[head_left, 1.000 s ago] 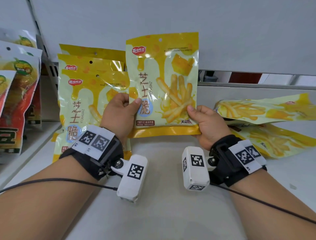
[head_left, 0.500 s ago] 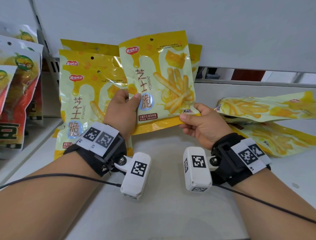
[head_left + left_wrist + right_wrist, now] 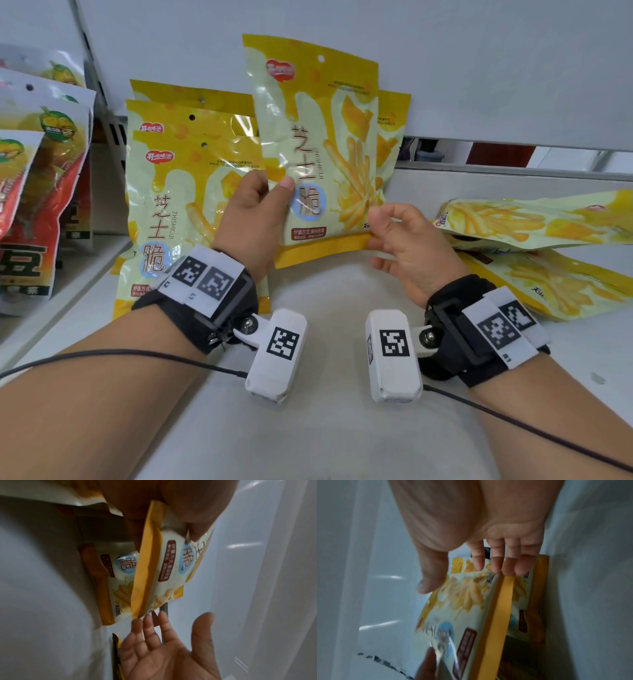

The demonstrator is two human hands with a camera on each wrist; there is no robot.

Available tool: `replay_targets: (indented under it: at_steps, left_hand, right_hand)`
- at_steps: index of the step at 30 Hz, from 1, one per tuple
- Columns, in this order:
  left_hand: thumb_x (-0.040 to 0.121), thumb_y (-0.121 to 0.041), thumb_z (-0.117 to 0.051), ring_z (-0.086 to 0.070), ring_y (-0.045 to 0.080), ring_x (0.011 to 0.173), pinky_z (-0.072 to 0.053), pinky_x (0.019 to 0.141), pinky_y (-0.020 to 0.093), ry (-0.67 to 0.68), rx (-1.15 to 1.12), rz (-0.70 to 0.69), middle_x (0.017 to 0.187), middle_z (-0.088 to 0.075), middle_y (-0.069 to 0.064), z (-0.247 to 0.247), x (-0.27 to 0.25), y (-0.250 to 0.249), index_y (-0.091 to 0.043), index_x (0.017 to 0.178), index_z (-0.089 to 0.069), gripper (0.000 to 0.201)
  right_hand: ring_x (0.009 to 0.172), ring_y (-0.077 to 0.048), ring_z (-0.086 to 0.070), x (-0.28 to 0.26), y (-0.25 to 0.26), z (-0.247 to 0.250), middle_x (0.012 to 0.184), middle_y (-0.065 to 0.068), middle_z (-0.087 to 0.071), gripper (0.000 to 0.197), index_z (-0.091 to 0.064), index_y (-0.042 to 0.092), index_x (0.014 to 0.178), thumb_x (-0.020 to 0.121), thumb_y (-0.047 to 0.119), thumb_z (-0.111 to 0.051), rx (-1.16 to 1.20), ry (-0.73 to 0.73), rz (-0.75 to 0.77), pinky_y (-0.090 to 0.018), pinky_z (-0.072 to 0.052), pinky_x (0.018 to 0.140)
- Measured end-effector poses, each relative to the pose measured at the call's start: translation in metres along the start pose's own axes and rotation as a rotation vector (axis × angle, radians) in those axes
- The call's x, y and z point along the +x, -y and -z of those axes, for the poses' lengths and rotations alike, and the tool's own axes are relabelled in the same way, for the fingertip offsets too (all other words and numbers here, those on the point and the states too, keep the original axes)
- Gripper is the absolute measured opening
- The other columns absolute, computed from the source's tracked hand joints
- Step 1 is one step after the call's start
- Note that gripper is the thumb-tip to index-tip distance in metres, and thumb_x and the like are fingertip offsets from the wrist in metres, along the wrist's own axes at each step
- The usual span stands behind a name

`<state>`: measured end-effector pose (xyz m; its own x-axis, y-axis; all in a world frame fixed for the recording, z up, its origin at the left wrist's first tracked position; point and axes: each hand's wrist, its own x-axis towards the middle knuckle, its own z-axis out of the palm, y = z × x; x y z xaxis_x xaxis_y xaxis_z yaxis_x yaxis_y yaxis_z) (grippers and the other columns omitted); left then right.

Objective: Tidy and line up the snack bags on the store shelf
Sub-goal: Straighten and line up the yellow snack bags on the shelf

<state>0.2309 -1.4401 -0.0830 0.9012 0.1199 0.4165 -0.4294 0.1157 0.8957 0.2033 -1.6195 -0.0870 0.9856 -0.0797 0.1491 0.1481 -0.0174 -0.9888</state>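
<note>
A yellow cheese-stick snack bag (image 3: 318, 137) stands upright in the air in front of the shelf's back wall. My left hand (image 3: 253, 219) grips its lower left part, thumb pressed on the front (image 3: 188, 507). My right hand (image 3: 404, 240) is open beside the bag's lower right corner, and its straight fingertips (image 3: 496, 563) touch the bottom seam. Several matching bags (image 3: 171, 192) stand upright just behind and to the left. Two more of the same bags (image 3: 534, 219) lie flat at the right.
Red and orange snack bags (image 3: 30, 192) stand on the neighbouring shelf section at far left, behind a divider edge. The white shelf board (image 3: 325, 428) stretches towards me under both wrists. A gap runs under the back panel at the right.
The held bag rose and swung from tilted to upright, closer to the standing stack. My right hand let go of its lower right corner and opened; the left hand kept its grip.
</note>
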Motion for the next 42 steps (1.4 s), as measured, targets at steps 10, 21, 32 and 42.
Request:
replay_targets:
  at_steps: [10, 21, 32, 42]
  left_hand:
    - [0.084, -0.053, -0.033, -0.061, 0.006, 0.096, -0.05, 0.081, 0.024, 0.264, -0.092, 0.044, 0.105, -0.066, -0.007, -0.012, -0.008, -0.008, -0.023, 0.108, -0.06, 0.047]
    - [0.084, -0.022, -0.071, -0.069, 0.01, 0.094, -0.056, 0.078, 0.026, 0.116, 0.189, 0.029, 0.11, -0.068, -0.002, 0.008, 0.008, 0.012, -0.031, 0.13, -0.038, 0.057]
    - [0.084, -0.016, -0.072, -0.065, 0.016, 0.106, -0.053, 0.093, 0.041, 0.129, 0.196, -0.028, 0.117, -0.068, -0.001, 0.003, 0.002, 0.005, -0.019, 0.132, -0.051, 0.053]
    - [0.067, -0.041, -0.069, -0.07, 0.019, 0.094, -0.055, 0.086, 0.048, 0.193, 0.128, 0.131, 0.101, -0.072, -0.003, 0.004, -0.003, 0.002, -0.03, 0.103, -0.058, 0.039]
  right_hand:
    - [0.113, -0.024, -0.06, -0.007, 0.005, -0.007, 0.125, -0.013, -0.061, 0.056, -0.049, 0.006, 0.129, 0.079, -0.016, -0.057, 0.142, 0.16, 0.072, -0.04, -0.046, 0.1]
    - [0.082, -0.02, -0.07, -0.001, 0.005, 0.004, 0.097, -0.003, -0.073, 0.046, -0.06, 0.017, 0.111, 0.066, 0.014, -0.064, 0.318, 0.23, -0.025, -0.031, -0.057, 0.064]
    - [0.072, -0.018, -0.061, 0.008, -0.007, 0.01, 0.096, -0.006, -0.066, 0.042, -0.056, 0.016, 0.102, 0.079, -0.019, -0.056, 0.093, 0.2, -0.016, -0.021, -0.051, 0.05]
    - [0.097, -0.027, -0.068, 0.013, -0.005, 0.012, 0.1, -0.008, -0.071, 0.013, -0.066, 0.014, 0.097, 0.087, 0.01, -0.059, 0.288, -0.011, 0.045, -0.048, -0.052, 0.088]
